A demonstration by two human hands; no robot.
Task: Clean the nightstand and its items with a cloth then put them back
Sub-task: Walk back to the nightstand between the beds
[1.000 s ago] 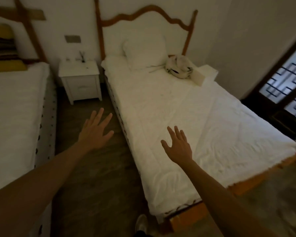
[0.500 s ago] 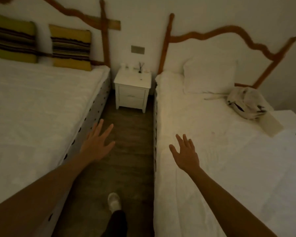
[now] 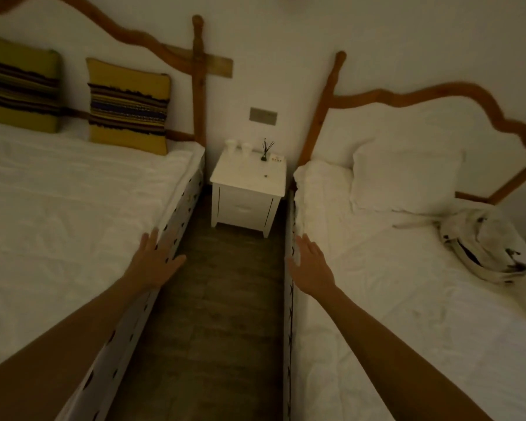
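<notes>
Head view: our left hand and right hand reach forward, fingers spread, holding nothing. Ahead between them, well apart, stands the white nightstand, bearing two cups and a diffuser.

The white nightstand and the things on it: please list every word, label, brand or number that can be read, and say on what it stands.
No text can be read in this dim head view.
Small white card at the back right of the white nightstand: a few coloured marks, too small and blurred to read.
Grey wall plate above the nightstand: no writing visible.
Two small white cups and dark reed diffuser: no label visible.
</notes>
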